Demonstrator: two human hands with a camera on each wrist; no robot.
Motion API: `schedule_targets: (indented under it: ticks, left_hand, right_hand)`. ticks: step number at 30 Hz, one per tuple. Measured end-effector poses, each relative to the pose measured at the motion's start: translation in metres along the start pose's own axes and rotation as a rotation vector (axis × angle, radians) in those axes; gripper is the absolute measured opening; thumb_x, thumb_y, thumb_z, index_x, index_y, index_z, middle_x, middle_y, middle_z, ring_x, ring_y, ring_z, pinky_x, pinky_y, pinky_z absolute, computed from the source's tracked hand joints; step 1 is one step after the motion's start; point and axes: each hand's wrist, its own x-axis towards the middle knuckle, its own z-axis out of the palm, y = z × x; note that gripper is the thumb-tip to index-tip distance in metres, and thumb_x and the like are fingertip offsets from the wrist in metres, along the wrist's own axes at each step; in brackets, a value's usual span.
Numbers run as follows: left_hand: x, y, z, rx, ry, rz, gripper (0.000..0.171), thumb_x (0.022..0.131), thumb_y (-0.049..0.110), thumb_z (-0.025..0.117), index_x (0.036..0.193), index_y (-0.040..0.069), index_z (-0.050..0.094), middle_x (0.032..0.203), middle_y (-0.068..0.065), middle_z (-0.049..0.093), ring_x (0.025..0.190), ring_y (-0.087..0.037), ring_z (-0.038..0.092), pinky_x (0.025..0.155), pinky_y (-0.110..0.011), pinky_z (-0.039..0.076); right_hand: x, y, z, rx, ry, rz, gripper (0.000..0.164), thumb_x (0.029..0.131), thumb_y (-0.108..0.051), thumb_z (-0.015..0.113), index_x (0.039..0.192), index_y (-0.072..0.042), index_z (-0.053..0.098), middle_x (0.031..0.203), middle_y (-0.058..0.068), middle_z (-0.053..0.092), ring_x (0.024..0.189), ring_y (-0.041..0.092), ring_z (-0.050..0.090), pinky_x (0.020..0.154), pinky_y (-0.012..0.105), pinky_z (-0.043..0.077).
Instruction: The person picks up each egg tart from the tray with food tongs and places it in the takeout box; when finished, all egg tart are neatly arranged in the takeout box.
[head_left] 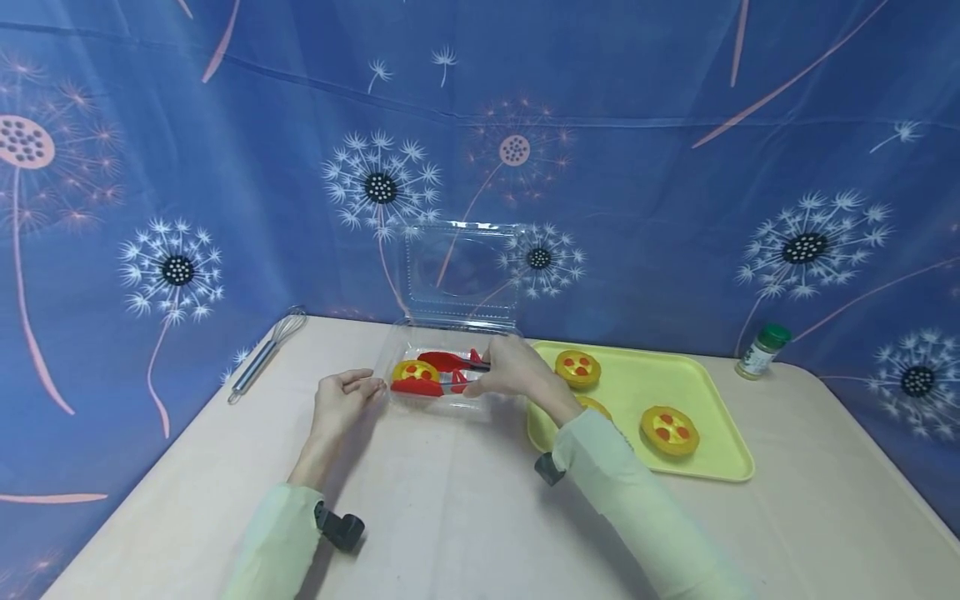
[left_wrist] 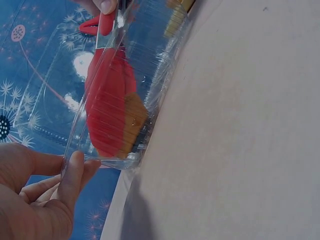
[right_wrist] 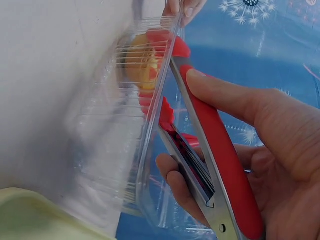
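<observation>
My right hand [head_left: 513, 371] grips red-and-silver tongs [right_wrist: 222, 155], thumb on one arm and fingers round the other. Their red heads [head_left: 416, 387] reach down into a clear plastic clamshell box [head_left: 450, 406], one on each side of a yellow tart with red spots [head_left: 417, 370]. That tart lies at the left end of the box. At the box's left edge, my left hand [head_left: 339, 406] pinches the rim between thumb and fingers. The clear lid [head_left: 461, 275] stands raised at the back, against the blue cloth.
To the right, a yellow tray [head_left: 716, 450] bears three more tarts, among them a tart [head_left: 670, 431] at the front right; my right forearm partly hides another. A whisk [head_left: 266, 354] lies at the back left. A green-capped jar [head_left: 762, 352] stands at the back right.
</observation>
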Motion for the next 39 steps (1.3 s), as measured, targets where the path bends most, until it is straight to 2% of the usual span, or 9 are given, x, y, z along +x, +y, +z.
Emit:
schedule_targets:
  ticks: [10, 15, 25, 31, 33, 35, 36, 38, 39]
  left_hand:
    - [0.001, -0.001, 0.000, -0.004, 0.013, 0.019, 0.037, 0.096, 0.001, 0.057, 0.128, -0.019, 0.051, 0.116, -0.031, 0.064, 0.082, -0.006, 0.069, 0.080, -0.019, 0.060]
    - [0.002, 0.000, 0.001, -0.023, 0.008, 0.016, 0.038, 0.096, 0.000, 0.057, 0.128, -0.019, 0.050, 0.115, -0.031, 0.064, 0.078, -0.003, 0.068, 0.079, -0.019, 0.060]
    - [0.001, -0.001, 0.000, 0.003, 0.006, -0.001, 0.038, 0.097, 0.002, 0.056, 0.129, -0.018, 0.050, 0.117, -0.030, 0.063, 0.078, -0.001, 0.067, 0.080, -0.019, 0.060]
    - [0.000, -0.002, -0.001, 0.007, -0.005, 0.005, 0.039, 0.097, 0.002, 0.056, 0.130, -0.018, 0.049, 0.119, -0.031, 0.062, 0.077, 0.002, 0.067, 0.082, -0.021, 0.060]
    - [0.000, -0.002, -0.001, -0.001, -0.007, 0.004, 0.039, 0.097, 0.002, 0.056, 0.130, -0.018, 0.049, 0.118, -0.030, 0.063, 0.077, 0.002, 0.066, 0.081, -0.020, 0.060]
    - [0.000, -0.002, -0.001, -0.005, -0.008, 0.007, 0.039, 0.097, 0.001, 0.056, 0.130, -0.018, 0.049, 0.117, -0.030, 0.064, 0.076, 0.002, 0.066, 0.080, -0.018, 0.060]
    - [0.000, -0.002, -0.001, -0.008, -0.007, 0.006, 0.039, 0.097, 0.001, 0.055, 0.130, -0.018, 0.049, 0.116, -0.030, 0.064, 0.076, 0.002, 0.067, 0.080, -0.018, 0.060]
    - [-0.001, -0.002, 0.000, -0.006, -0.009, 0.008, 0.039, 0.097, 0.002, 0.055, 0.130, -0.019, 0.048, 0.116, -0.030, 0.064, 0.076, 0.002, 0.067, 0.079, -0.018, 0.060]
    - [-0.001, -0.001, 0.000, -0.006, -0.011, 0.009, 0.039, 0.097, 0.001, 0.055, 0.130, -0.019, 0.048, 0.115, -0.030, 0.064, 0.076, 0.001, 0.067, 0.080, -0.018, 0.060]
  right_hand:
    - [0.003, 0.012, -0.001, 0.088, -0.037, -0.003, 0.059, 0.072, -0.033, 0.087, 0.051, -0.014, 0.035, 0.049, -0.005, 0.023, 0.045, 0.009, 0.018, 0.041, 0.021, 0.013]
    - [0.002, 0.017, -0.003, 0.122, -0.040, 0.034, 0.055, 0.074, -0.037, 0.085, 0.052, -0.013, 0.040, 0.049, -0.004, 0.027, 0.045, 0.010, 0.022, 0.041, 0.021, 0.017]
    - [-0.007, 0.024, -0.011, 0.189, -0.021, 0.043, 0.046, 0.076, -0.038, 0.083, 0.056, -0.014, 0.050, 0.050, -0.003, 0.030, 0.047, 0.012, 0.025, 0.043, 0.022, 0.023]
    - [-0.016, 0.028, -0.019, 0.208, 0.004, 0.037, 0.048, 0.076, -0.039, 0.083, 0.061, -0.011, 0.047, 0.055, 0.000, 0.028, 0.049, 0.012, 0.023, 0.045, 0.023, 0.021]
    - [-0.021, 0.031, -0.022, 0.220, 0.017, 0.040, 0.039, 0.075, -0.041, 0.084, 0.071, -0.009, 0.063, 0.061, 0.000, 0.051, 0.050, 0.012, 0.023, 0.045, 0.023, 0.020]
    - [-0.026, 0.035, -0.027, 0.229, 0.026, 0.044, 0.041, 0.074, -0.043, 0.084, 0.096, -0.009, 0.075, 0.087, 0.004, 0.071, 0.050, 0.012, 0.022, 0.044, 0.024, 0.020]
    - [-0.029, 0.037, -0.029, 0.236, 0.030, 0.043, 0.050, 0.074, -0.043, 0.084, 0.110, -0.011, 0.075, 0.105, 0.007, 0.073, 0.050, 0.013, 0.022, 0.043, 0.024, 0.020]
    - [-0.036, 0.042, -0.035, 0.258, 0.037, 0.045, 0.066, 0.073, -0.044, 0.084, 0.129, -0.013, 0.065, 0.131, 0.010, 0.063, 0.050, 0.013, 0.021, 0.043, 0.025, 0.020]
    - [-0.040, 0.045, -0.038, 0.265, 0.037, 0.052, 0.070, 0.073, -0.045, 0.084, 0.131, -0.013, 0.062, 0.125, 0.010, 0.067, 0.049, 0.013, 0.021, 0.044, 0.026, 0.020]
